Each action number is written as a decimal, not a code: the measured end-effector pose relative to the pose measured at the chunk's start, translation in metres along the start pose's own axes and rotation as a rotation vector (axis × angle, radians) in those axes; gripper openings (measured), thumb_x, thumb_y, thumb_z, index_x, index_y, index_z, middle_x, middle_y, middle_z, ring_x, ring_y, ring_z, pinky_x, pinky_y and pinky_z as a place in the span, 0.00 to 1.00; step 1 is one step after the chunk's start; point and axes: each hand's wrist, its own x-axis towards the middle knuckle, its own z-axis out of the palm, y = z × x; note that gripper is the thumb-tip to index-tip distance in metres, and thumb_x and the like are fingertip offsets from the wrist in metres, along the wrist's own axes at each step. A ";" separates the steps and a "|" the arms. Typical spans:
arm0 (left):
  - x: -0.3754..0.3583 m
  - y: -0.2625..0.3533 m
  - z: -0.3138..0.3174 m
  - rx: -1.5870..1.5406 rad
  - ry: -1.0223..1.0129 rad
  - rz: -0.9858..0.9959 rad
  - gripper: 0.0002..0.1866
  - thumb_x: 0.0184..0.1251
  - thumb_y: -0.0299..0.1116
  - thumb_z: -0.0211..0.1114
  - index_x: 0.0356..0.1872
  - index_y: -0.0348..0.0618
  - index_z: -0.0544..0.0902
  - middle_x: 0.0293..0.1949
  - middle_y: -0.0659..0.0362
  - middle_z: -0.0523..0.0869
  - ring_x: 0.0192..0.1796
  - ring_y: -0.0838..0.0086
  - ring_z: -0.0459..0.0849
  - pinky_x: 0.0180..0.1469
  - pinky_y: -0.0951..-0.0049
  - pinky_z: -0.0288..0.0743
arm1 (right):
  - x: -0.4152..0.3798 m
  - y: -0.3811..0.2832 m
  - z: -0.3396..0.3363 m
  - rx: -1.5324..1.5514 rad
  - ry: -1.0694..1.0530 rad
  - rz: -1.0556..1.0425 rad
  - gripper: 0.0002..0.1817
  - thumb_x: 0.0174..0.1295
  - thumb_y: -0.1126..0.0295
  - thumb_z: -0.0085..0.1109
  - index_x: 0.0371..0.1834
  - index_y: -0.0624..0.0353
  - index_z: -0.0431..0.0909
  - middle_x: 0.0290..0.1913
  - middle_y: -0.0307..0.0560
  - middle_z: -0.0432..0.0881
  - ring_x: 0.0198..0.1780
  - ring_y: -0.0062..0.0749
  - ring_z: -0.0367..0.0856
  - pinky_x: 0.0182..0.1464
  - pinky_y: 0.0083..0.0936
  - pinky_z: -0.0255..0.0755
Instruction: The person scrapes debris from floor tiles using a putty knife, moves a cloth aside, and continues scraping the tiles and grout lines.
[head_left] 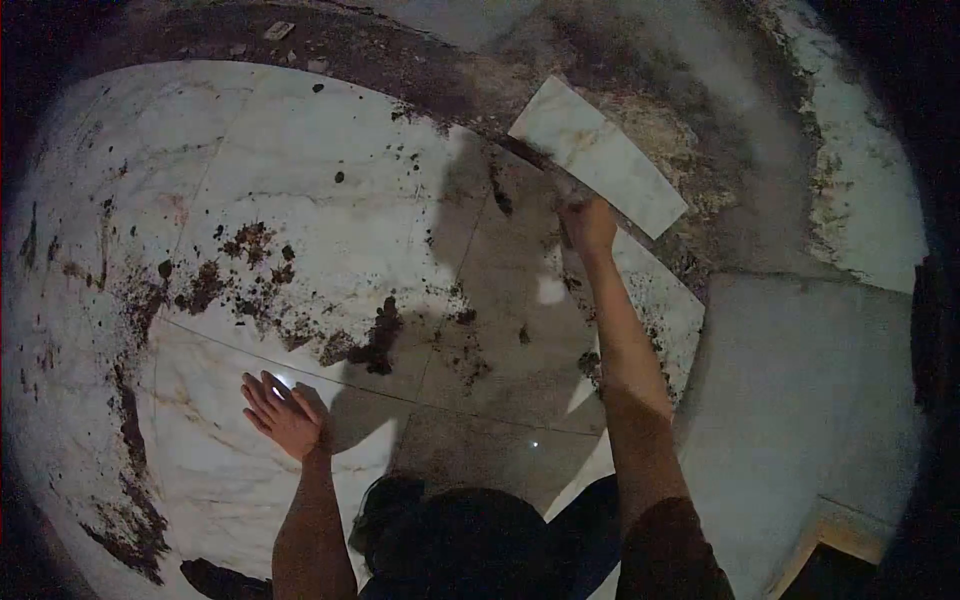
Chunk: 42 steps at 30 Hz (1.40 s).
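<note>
My left hand (285, 415) is palm down over a white marbled floor tile (220, 470), fingers stretched and a little apart, with a bright glint beside the fingertips. Farther out, my right hand (588, 225) is closed at the near edge of a loose cut piece of marbled tile (600, 155). A greyish, blurred shape shows at its fingers; I cannot tell what it is. The cut piece overlaps the border between the laid tiles and the rough ground. Beneath my right arm lies a dirt-specked tile (660, 300).
Dark clumps of dirt (375, 335) are spattered across the laid tiles. Rough, crumbly ground (400, 60) with small rubble runs along their far edge. A smooth grey slab (800, 380) lies to the right, and a wooden-edged dark opening (840, 555) is at lower right.
</note>
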 end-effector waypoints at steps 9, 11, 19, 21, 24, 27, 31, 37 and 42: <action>0.003 0.004 -0.005 0.004 -0.035 -0.023 0.30 0.83 0.48 0.46 0.79 0.47 0.64 0.82 0.52 0.58 0.84 0.55 0.54 0.82 0.44 0.46 | -0.340 -0.073 -0.040 0.088 -0.553 0.185 0.22 0.69 0.52 0.65 0.51 0.61 0.84 0.45 0.53 0.87 0.49 0.44 0.85 0.50 0.42 0.76; 0.002 0.004 -0.004 0.010 -0.045 -0.034 0.30 0.82 0.48 0.46 0.79 0.48 0.63 0.83 0.52 0.57 0.84 0.55 0.53 0.82 0.45 0.46 | -0.354 -0.078 -0.005 -0.006 -0.579 0.289 0.22 0.68 0.52 0.66 0.50 0.61 0.84 0.43 0.54 0.86 0.47 0.45 0.84 0.50 0.44 0.76; -0.001 -0.001 -0.001 -0.002 -0.072 -0.055 0.30 0.81 0.48 0.48 0.78 0.46 0.66 0.84 0.52 0.55 0.85 0.57 0.50 0.83 0.46 0.41 | -0.136 -0.053 0.058 0.209 -0.005 -0.015 0.21 0.69 0.54 0.61 0.34 0.65 0.86 0.33 0.56 0.87 0.34 0.48 0.86 0.40 0.42 0.80; 0.000 0.001 -0.004 -0.037 -0.062 -0.057 0.30 0.80 0.47 0.50 0.78 0.46 0.66 0.83 0.51 0.58 0.85 0.56 0.52 0.83 0.46 0.42 | -0.066 -0.056 0.027 0.184 -0.118 0.099 0.20 0.71 0.56 0.60 0.34 0.64 0.86 0.35 0.55 0.88 0.34 0.44 0.86 0.42 0.38 0.81; 0.001 0.002 -0.003 -0.025 -0.045 -0.046 0.30 0.81 0.47 0.50 0.77 0.46 0.66 0.82 0.50 0.58 0.84 0.55 0.53 0.82 0.46 0.43 | -0.106 -0.048 0.011 0.381 -0.059 0.159 0.20 0.71 0.56 0.61 0.33 0.64 0.85 0.33 0.53 0.87 0.35 0.42 0.86 0.45 0.37 0.81; -0.001 0.004 -0.009 -0.053 -0.082 -0.068 0.29 0.81 0.46 0.50 0.77 0.45 0.67 0.83 0.50 0.56 0.85 0.55 0.52 0.82 0.45 0.43 | -0.254 -0.065 -0.027 0.177 -0.270 0.213 0.19 0.70 0.56 0.61 0.34 0.64 0.85 0.34 0.53 0.87 0.36 0.44 0.86 0.45 0.38 0.81; 0.005 0.006 -0.005 -0.041 -0.071 -0.081 0.30 0.81 0.47 0.50 0.78 0.45 0.65 0.83 0.51 0.56 0.85 0.56 0.51 0.83 0.45 0.41 | -0.403 -0.085 -0.014 -0.005 -0.473 0.354 0.19 0.69 0.56 0.62 0.34 0.63 0.86 0.34 0.54 0.87 0.37 0.46 0.86 0.46 0.41 0.81; 0.000 0.003 -0.004 -0.087 -0.031 -0.061 0.31 0.80 0.48 0.51 0.78 0.47 0.66 0.82 0.51 0.59 0.84 0.55 0.53 0.83 0.44 0.42 | -0.277 -0.098 0.034 0.000 -0.250 0.361 0.18 0.67 0.55 0.63 0.36 0.63 0.86 0.35 0.55 0.86 0.38 0.49 0.86 0.47 0.44 0.81; -0.001 0.000 -0.002 -0.049 -0.033 -0.039 0.31 0.79 0.48 0.53 0.78 0.47 0.66 0.82 0.51 0.59 0.84 0.55 0.53 0.82 0.44 0.43 | -0.008 -0.080 0.059 -0.021 0.201 -0.138 0.19 0.67 0.55 0.63 0.33 0.63 0.85 0.33 0.55 0.85 0.36 0.50 0.86 0.45 0.45 0.81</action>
